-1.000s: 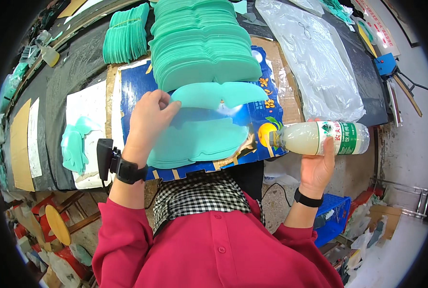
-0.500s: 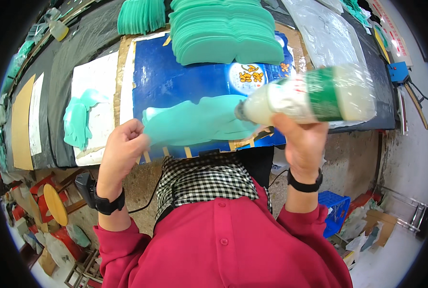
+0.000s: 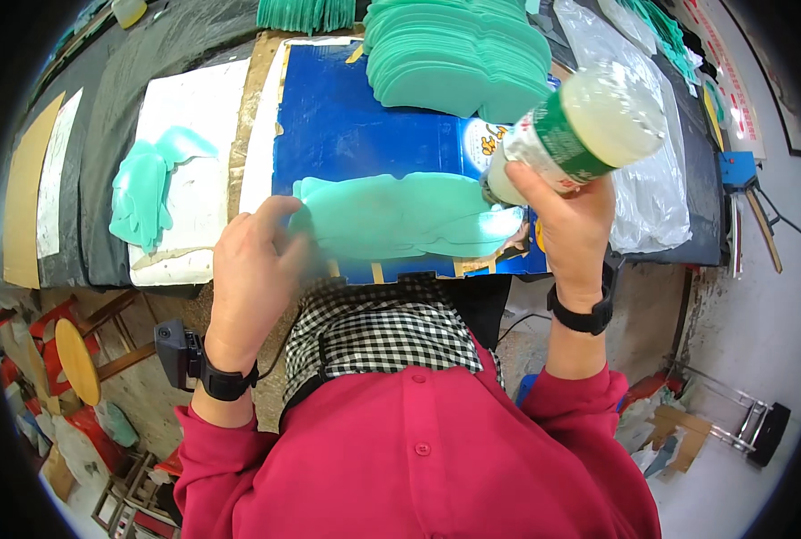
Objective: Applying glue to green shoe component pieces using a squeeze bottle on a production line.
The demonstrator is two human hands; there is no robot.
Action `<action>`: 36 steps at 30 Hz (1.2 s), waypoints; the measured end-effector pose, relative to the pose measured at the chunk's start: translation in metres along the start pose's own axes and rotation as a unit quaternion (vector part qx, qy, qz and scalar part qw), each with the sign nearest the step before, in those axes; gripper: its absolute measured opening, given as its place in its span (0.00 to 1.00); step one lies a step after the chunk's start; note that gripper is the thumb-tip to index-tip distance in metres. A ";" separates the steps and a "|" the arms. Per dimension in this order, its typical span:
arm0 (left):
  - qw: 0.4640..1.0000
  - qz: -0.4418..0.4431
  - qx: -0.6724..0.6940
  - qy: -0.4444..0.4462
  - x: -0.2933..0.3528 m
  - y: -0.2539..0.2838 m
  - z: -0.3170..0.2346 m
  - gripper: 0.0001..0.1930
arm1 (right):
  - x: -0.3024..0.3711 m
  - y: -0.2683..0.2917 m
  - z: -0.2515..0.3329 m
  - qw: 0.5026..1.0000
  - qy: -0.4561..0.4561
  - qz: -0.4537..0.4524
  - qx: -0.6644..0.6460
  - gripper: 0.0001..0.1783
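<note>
My right hand (image 3: 569, 214) is wrapped round a large clear plastic bottle (image 3: 589, 121) with a green and white label and pale liquid inside. The bottle tilts with its dark nozzle down, at the right part of a flat stack of thin teal foot-shaped sheets (image 3: 391, 211). The sheets' edges are slightly offset, and their right end looks shiny and wet. At their left end is my left hand (image 3: 257, 265), index finger and thumb apart. Its thumb side is blurred, and nothing shows in it. Under the sheets lies a blue printed cardboard (image 3: 356, 117).
A tall pile of teal sheets (image 3: 454, 58) stands at the back of the cardboard, with another pile (image 3: 306, 13) to its left. Loose teal pieces (image 3: 145, 193) lie on a white board (image 3: 198, 117) at left. Clear plastic sheeting (image 3: 652, 198) covers the table's right side.
The bottle has tipped steeper, its base swinging up and away, its nozzle shifting right along the sheets. My left hand has opened from a closed pinch at the sheets' left end. The whole view has shifted slightly.
</note>
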State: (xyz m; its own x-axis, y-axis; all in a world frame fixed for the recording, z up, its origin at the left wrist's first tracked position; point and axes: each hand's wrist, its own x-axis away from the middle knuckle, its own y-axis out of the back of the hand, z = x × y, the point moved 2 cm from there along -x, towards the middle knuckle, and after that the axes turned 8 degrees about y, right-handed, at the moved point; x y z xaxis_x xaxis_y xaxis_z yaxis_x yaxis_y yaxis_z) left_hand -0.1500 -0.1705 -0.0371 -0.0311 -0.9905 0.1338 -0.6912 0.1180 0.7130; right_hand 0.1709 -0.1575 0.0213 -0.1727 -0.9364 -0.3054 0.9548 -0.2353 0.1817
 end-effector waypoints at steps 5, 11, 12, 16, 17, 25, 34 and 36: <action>1.000 -0.008 -0.007 -0.018 -0.003 -0.002 -0.009 0.13 | -0.002 -0.054 -0.005 0.997 0.016 0.056 -0.044 0.31; 0.997 -0.035 -0.062 -0.019 0.004 0.000 -0.010 0.13 | -0.006 -0.083 -0.010 0.981 0.137 0.128 0.052 0.29; 0.998 -0.034 -0.059 -0.017 0.005 -0.001 -0.007 0.13 | -0.003 -0.068 -0.007 0.981 0.135 0.131 0.054 0.29; 0.987 -0.085 -0.092 -0.098 0.013 -0.002 0.003 0.11 | 0.026 -0.008 0.011 0.998 -0.042 0.004 0.036 0.23; 0.984 -0.092 -0.094 -0.116 0.014 -0.001 0.005 0.11 | 0.033 -0.011 0.016 0.999 -0.034 0.003 0.038 0.23; 0.984 -0.074 -0.096 -0.129 0.047 0.006 0.004 0.18 | 0.015 -0.131 0.010 0.975 0.141 0.171 0.032 0.32; 0.986 -0.074 -0.091 -0.118 0.063 0.007 0.006 0.17 | 0.005 -0.177 0.021 0.935 0.290 0.205 0.016 0.32; 0.986 -0.079 -0.090 -0.114 0.064 0.007 0.005 0.17 | 0.004 -0.175 0.016 0.941 0.263 0.212 0.015 0.32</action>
State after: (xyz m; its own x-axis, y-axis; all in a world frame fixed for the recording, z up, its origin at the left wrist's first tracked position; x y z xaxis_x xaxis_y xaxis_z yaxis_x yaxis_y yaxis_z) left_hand -0.1609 -0.2331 -0.0272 -0.1089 -0.9851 -0.1332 -0.5612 -0.0496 0.8262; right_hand -0.0008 -0.1239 0.0030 0.3740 -0.6907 -0.6189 0.9020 0.1157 0.4160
